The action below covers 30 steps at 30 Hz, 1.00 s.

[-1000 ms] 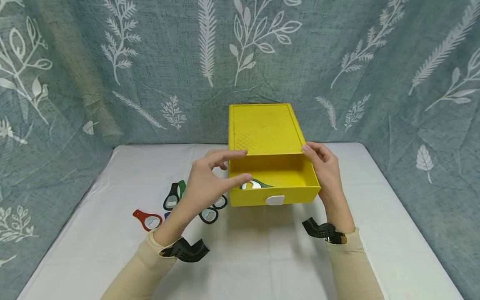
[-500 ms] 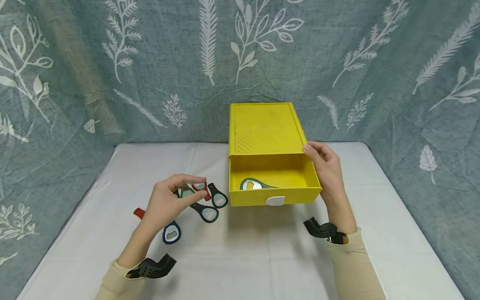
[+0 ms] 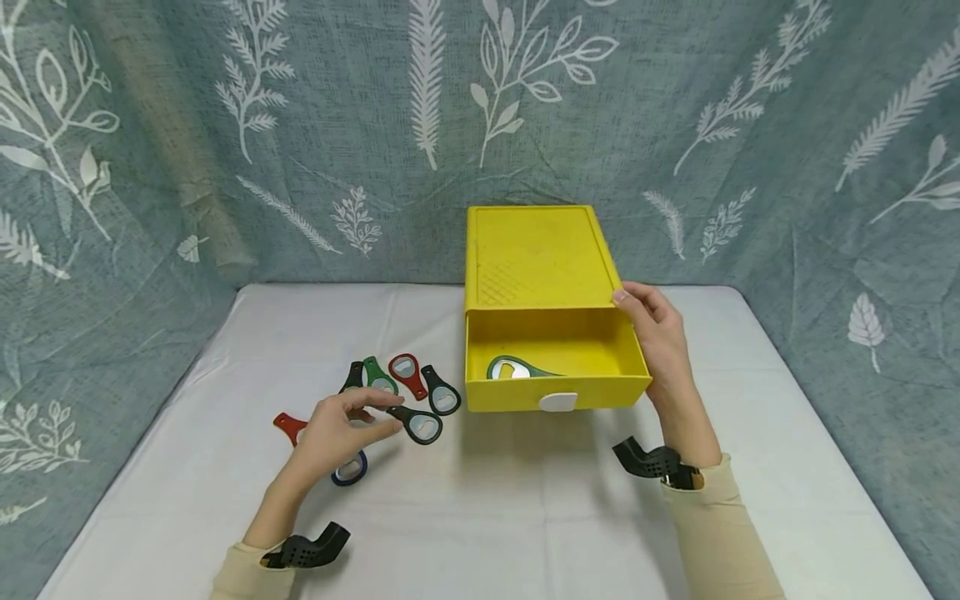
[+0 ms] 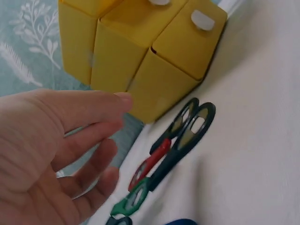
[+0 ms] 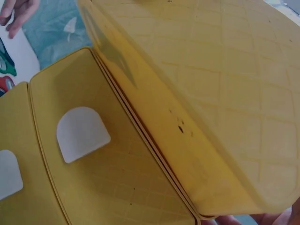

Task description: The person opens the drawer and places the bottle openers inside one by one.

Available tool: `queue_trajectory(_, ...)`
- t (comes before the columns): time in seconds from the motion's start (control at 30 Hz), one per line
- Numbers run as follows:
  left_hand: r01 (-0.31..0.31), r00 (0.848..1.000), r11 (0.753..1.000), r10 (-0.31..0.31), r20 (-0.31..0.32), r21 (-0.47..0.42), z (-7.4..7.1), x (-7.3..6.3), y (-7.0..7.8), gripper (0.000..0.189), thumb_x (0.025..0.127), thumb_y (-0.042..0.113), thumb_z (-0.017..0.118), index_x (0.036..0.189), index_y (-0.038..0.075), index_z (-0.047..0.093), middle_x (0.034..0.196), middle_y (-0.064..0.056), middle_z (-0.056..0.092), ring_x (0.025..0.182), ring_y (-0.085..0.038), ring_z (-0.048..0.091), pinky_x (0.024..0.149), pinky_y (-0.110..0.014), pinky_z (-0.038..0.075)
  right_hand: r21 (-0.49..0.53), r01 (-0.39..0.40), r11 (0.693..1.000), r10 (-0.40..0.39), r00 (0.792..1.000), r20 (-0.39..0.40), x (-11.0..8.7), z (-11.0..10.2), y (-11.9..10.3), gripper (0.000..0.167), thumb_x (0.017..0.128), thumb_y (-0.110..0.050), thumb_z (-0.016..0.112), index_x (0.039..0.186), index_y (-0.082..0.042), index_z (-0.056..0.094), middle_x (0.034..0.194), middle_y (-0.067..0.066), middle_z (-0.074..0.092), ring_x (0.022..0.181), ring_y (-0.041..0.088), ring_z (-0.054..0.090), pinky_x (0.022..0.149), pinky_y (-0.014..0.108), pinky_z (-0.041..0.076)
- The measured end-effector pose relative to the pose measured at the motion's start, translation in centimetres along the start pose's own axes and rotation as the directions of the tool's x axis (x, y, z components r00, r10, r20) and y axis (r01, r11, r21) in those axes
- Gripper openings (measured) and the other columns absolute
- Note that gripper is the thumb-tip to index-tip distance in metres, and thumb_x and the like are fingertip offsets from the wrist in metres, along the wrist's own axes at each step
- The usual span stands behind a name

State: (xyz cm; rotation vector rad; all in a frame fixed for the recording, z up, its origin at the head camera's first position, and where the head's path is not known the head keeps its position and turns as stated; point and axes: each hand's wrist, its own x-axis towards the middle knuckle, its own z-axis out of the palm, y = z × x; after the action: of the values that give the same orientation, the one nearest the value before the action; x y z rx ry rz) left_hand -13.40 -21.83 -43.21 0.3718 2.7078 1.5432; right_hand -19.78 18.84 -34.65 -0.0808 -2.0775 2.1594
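Left hand [image 3: 335,429] hung spread, bottle opener [image 3: 418,423] at three o'clock; your gripping right hand [image 3: 662,346] likely steadied the drawer cabinet [image 3: 542,258].

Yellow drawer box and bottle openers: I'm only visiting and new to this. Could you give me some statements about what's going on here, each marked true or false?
1. The right hand holds the yellow box at its side. True.
2. An opener with a green rim lies in the open drawer. True.
3. That drawer's handle is red. False: it has a white handle.
4. The left hand is over the white-covered table, near a black opener. True.
5. That hand grips an opener. False: its fingers hold nothing.
6. Every opener on the table is black. False: there are also a green opener and a blue opener, among others.
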Motion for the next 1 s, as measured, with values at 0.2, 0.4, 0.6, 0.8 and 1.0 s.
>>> queue_trajectory(0.2,-0.010,0.999,1.000,0.011,0.035,-0.021,0.3,0.1,-1.1,0.036,0.082,0.026,0.083,0.114,0.012,0.073,0.112,0.002,0.068,0.103,-0.023,0.061,0.081,-0.031,0.052,-0.006,0.006,1.000,-0.006,1.000,0.002,0.1,-0.1,0.1,0.046,0.091,-0.040,0.071,0.125,-0.011,0.060,0.124,0.009,0.056,0.114,0.025,0.049,0.095,0.037,0.041)
queue_trajectory(0.4,-0.003,0.999,1.000,0.003,0.044,-0.002,0.6,0.3,-1.3,0.035,0.081,0.021,0.084,0.113,0.012,0.074,0.113,-0.001,0.068,0.101,-0.023,0.062,0.079,-0.030,0.053,0.012,0.007,1.000,-0.007,1.000,0.005,0.1,-0.2,0.0,0.045,0.092,-0.040,0.071,0.124,-0.011,0.060,0.123,0.009,0.056,0.112,0.026,0.050,0.093,0.036,0.042)
queue_trajectory(0.6,0.021,0.999,0.999,-0.022,0.048,0.026,1.1,0.5,-1.3,0.039,0.081,0.016,0.083,0.118,0.010,0.071,0.106,-0.005,0.068,0.092,-0.021,0.062,0.075,-0.029,0.052,0.029,0.018,0.999,-0.018,1.000,0.007,0.0,-0.2,-0.1,0.043,0.092,-0.039,0.070,0.124,-0.011,0.060,0.123,0.010,0.056,0.110,0.026,0.052,0.090,0.034,0.045)
queue_trajectory(0.8,0.031,0.997,0.999,-0.033,0.075,0.029,1.6,0.5,-1.8,0.046,0.079,0.012,0.083,0.122,0.006,0.068,0.089,-0.002,0.066,0.075,-0.018,0.061,0.065,-0.027,0.049,0.038,0.018,0.999,-0.018,1.000,0.015,0.1,0.0,0.0,0.043,0.092,-0.038,0.070,0.123,-0.010,0.060,0.122,0.009,0.056,0.109,0.026,0.053,0.088,0.033,0.047)
queue_trajectory(1.0,0.006,0.996,1.000,-0.008,0.093,0.023,1.8,0.6,-2.1,0.042,0.081,0.009,0.081,0.120,0.003,0.068,0.079,0.000,0.065,0.070,-0.016,0.060,0.061,-0.026,0.048,0.027,0.024,0.999,-0.025,1.000,0.013,0.1,0.0,0.2,0.042,0.093,-0.038,0.069,0.124,-0.010,0.059,0.121,0.010,0.057,0.108,0.027,0.053,0.086,0.032,0.048)
